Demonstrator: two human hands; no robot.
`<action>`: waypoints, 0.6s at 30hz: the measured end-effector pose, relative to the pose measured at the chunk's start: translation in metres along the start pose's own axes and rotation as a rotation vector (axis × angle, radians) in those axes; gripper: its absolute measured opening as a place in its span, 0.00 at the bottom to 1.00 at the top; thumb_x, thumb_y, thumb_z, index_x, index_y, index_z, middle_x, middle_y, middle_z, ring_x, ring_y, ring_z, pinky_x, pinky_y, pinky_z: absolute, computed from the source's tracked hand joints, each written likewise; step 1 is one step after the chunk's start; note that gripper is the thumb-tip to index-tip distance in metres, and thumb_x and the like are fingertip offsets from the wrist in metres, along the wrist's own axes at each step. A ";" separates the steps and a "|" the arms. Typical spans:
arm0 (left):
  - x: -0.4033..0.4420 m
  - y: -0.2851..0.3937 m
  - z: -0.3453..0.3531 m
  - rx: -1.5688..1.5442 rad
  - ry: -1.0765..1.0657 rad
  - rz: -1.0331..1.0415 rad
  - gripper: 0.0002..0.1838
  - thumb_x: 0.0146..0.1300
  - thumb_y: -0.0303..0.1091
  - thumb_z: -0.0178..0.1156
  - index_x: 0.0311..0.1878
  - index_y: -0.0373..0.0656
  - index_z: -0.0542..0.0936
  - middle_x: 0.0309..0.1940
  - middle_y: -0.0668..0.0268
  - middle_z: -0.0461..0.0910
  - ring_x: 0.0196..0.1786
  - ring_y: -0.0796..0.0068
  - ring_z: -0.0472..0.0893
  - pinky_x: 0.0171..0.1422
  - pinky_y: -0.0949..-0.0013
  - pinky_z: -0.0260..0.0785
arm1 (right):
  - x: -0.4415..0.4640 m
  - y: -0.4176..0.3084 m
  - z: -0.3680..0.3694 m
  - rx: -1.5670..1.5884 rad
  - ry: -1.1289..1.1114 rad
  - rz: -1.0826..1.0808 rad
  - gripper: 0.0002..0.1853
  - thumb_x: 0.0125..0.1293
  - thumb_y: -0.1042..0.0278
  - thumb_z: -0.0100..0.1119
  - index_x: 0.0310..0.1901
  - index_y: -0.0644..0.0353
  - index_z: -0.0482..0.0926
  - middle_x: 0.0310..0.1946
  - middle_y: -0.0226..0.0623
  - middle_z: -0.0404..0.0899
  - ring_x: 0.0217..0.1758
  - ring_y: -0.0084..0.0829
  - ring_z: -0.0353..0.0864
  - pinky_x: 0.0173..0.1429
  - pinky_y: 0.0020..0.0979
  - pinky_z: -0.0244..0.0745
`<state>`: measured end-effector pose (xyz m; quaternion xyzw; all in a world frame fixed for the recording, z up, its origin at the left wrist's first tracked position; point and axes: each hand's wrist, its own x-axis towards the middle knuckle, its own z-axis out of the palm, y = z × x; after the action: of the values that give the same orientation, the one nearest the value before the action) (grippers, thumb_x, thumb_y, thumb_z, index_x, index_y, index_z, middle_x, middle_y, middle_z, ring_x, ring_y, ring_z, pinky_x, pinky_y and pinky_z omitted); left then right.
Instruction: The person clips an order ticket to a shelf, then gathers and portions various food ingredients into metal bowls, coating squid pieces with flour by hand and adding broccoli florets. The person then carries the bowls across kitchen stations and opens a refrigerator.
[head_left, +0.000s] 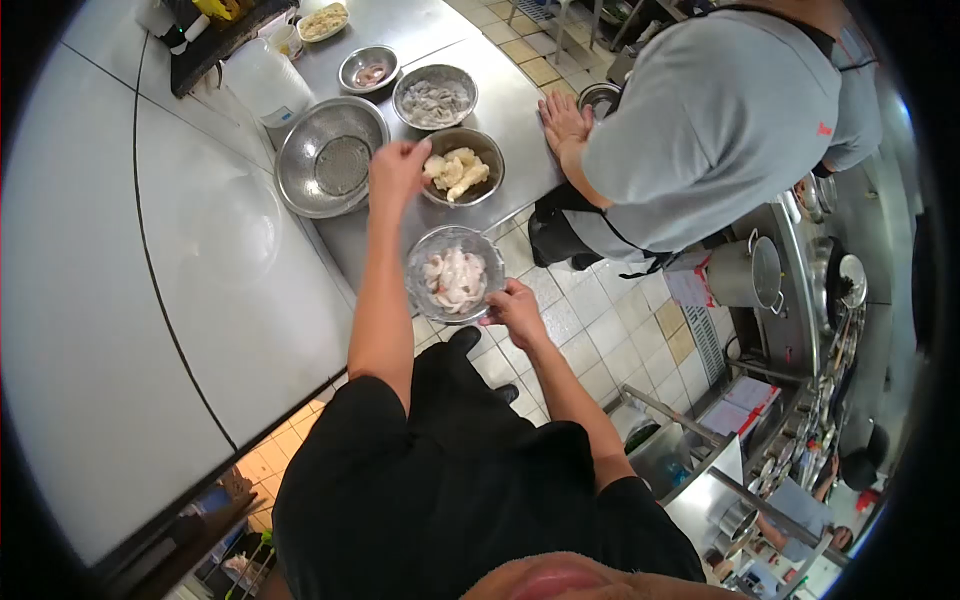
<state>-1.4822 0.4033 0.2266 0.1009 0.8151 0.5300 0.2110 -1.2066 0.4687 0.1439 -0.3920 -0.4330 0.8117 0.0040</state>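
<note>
My right hand [512, 310] grips the rim of a metal bowl [415, 262] with pale, wet pieces [457, 279] in it, held over the counter's front edge. My left hand [402, 172] is at the left rim of a steel bowl [492, 150] of cream-coloured chunks [463, 174]; its fingers are pinched together, and whether they hold the rim or a piece is too small to tell. Left of that hand stands a perforated steel colander [298, 170], empty. Behind are a bowl of greyish pieces [436, 101] and a smaller bowl [368, 70] with a few pinkish pieces.
A co-worker in a grey shirt [710, 120] leans at the right end of the counter [515, 110], one hand [567, 124] flat on it. White stacked containers [268, 85] and a dish of shredded food [324, 21] stand at the back left. A large pot [745, 272] is far right.
</note>
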 end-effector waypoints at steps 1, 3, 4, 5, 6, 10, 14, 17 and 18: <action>0.028 0.011 -0.002 -0.032 0.006 0.076 0.20 0.56 0.41 0.64 0.38 0.29 0.77 0.33 0.57 0.82 0.23 0.71 0.81 0.27 0.71 0.73 | 0.008 0.001 0.010 -0.016 -0.021 -0.014 0.06 0.55 0.77 0.56 0.35 0.67 0.73 0.25 0.35 0.73 0.23 0.27 0.77 0.27 0.29 0.82; 0.111 0.008 0.010 -0.473 0.024 0.172 0.18 0.59 0.40 0.62 0.43 0.34 0.77 0.38 0.61 0.81 0.33 0.76 0.80 0.33 0.70 0.74 | 0.026 0.008 0.032 0.055 -0.052 -0.003 0.07 0.58 0.75 0.58 0.36 0.66 0.73 0.27 0.36 0.74 0.26 0.29 0.79 0.30 0.30 0.83; 0.152 0.011 0.012 -0.421 0.128 0.064 0.19 0.59 0.39 0.61 0.45 0.33 0.76 0.43 0.58 0.80 0.41 0.71 0.79 0.39 0.65 0.74 | 0.030 0.008 0.044 0.111 -0.066 0.018 0.07 0.60 0.73 0.59 0.37 0.65 0.72 0.28 0.36 0.75 0.28 0.29 0.80 0.33 0.30 0.83; 0.188 0.013 0.013 -0.368 0.229 -0.043 0.20 0.59 0.38 0.61 0.48 0.31 0.75 0.49 0.55 0.78 0.50 0.67 0.78 0.45 0.61 0.74 | 0.032 0.007 0.052 0.168 -0.078 0.036 0.08 0.62 0.71 0.59 0.38 0.64 0.72 0.30 0.37 0.76 0.30 0.30 0.80 0.35 0.31 0.82; 0.216 0.012 0.016 -0.482 0.263 -0.140 0.21 0.59 0.37 0.61 0.50 0.32 0.74 0.52 0.54 0.76 0.54 0.64 0.75 0.50 0.56 0.72 | 0.041 0.018 0.048 0.122 -0.122 0.082 0.10 0.64 0.67 0.59 0.42 0.64 0.72 0.34 0.37 0.76 0.34 0.32 0.82 0.40 0.31 0.81; 0.291 -0.022 0.016 -0.695 0.403 -0.546 0.31 0.59 0.36 0.59 0.62 0.32 0.60 0.57 0.48 0.72 0.54 0.54 0.74 0.57 0.51 0.70 | 0.014 0.006 0.029 0.120 -0.083 0.131 0.12 0.66 0.68 0.58 0.46 0.64 0.73 0.38 0.37 0.76 0.40 0.34 0.82 0.44 0.31 0.80; 0.324 -0.071 0.005 0.214 0.245 -0.221 0.26 0.61 0.40 0.58 0.60 0.40 0.67 0.56 0.57 0.74 0.51 0.51 0.76 0.51 0.52 0.76 | -0.032 0.022 -0.047 0.125 0.101 0.146 0.12 0.67 0.66 0.57 0.47 0.63 0.73 0.41 0.38 0.77 0.42 0.34 0.82 0.45 0.32 0.80; 0.344 -0.088 0.009 -0.317 0.201 -0.379 0.14 0.62 0.35 0.57 0.52 0.48 0.76 0.51 0.65 0.76 0.51 0.53 0.77 0.47 0.53 0.77 | -0.073 0.038 -0.098 0.178 0.273 0.159 0.10 0.67 0.67 0.55 0.46 0.62 0.73 0.43 0.40 0.77 0.42 0.36 0.82 0.46 0.35 0.80; 0.318 -0.057 0.005 -0.743 0.287 -0.546 0.14 0.61 0.29 0.57 0.51 0.48 0.77 0.51 0.65 0.76 0.51 0.58 0.77 0.47 0.56 0.77 | -0.084 0.043 -0.111 0.214 0.323 0.160 0.09 0.67 0.67 0.55 0.45 0.61 0.73 0.44 0.41 0.77 0.42 0.37 0.82 0.46 0.35 0.80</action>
<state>-1.7601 0.5065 0.0977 -0.2731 0.5883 0.7191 0.2495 -1.0635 0.4908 0.1314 -0.5477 -0.3054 0.7773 0.0505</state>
